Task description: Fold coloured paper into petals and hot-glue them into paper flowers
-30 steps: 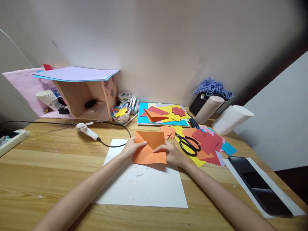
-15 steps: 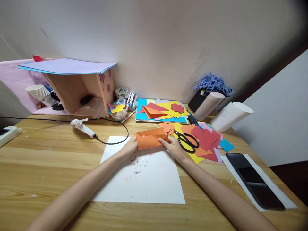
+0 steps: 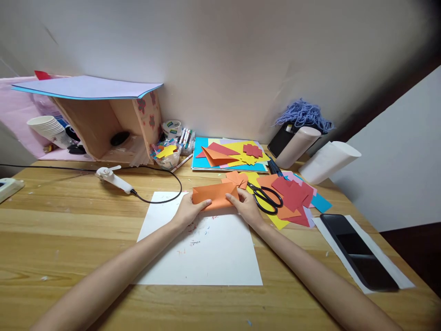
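Note:
A folded sheet of orange paper (image 3: 215, 195) is held up between my two hands, over the far part of a marked white sheet (image 3: 220, 257). My left hand (image 3: 189, 209) grips its left end, thumb lying across the front. At the right end my right hand (image 3: 245, 204) pinches the paper, thumb in front and fingers behind. Black-handled scissors (image 3: 270, 200) lie just right of my right hand, on top of paper scraps. Behind the folded paper sits a smaller orange piece (image 3: 233, 178), partly hidden.
A white glue gun (image 3: 113, 179) with a black cord lies left. Red paper scraps (image 3: 292, 197) spread rightward; a phone (image 3: 358, 253) rests on white paper at far right. Along the wall stand an open box (image 3: 149, 119), a tub of scraps (image 3: 168, 161), coloured sheets (image 3: 200, 166) and rolls (image 3: 330, 161).
My left thumb has come round onto the front of the orange paper. The paper's gaping fold now looks flatter. The whole view has shifted slightly.

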Demonstrator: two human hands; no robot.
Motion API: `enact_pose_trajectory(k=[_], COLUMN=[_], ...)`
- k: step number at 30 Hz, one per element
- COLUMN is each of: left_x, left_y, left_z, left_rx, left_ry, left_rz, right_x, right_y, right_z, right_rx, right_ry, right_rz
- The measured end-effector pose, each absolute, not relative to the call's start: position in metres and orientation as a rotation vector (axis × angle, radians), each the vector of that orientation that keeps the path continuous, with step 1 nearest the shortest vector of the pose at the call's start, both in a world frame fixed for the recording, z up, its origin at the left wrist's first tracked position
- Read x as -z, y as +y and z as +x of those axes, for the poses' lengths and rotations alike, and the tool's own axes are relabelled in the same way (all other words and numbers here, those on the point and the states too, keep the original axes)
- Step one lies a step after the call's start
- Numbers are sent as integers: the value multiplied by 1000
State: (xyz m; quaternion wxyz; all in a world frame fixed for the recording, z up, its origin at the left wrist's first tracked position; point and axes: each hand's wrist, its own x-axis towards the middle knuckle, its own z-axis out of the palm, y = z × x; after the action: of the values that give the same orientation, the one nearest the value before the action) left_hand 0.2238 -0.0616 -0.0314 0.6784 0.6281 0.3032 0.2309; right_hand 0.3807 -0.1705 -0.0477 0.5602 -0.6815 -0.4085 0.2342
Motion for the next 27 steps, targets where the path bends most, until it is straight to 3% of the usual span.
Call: enact_pose_trajectory(k=[27], left_x=[39], left_y=[-61], left_z=[224], left_rx=[-612], left_ry=[746], left_rz=[1503], right_x=[51], right_y=[-169], right_z=[385], right_rx=[-647], right_ry=[-713], right_rz=[-1530])
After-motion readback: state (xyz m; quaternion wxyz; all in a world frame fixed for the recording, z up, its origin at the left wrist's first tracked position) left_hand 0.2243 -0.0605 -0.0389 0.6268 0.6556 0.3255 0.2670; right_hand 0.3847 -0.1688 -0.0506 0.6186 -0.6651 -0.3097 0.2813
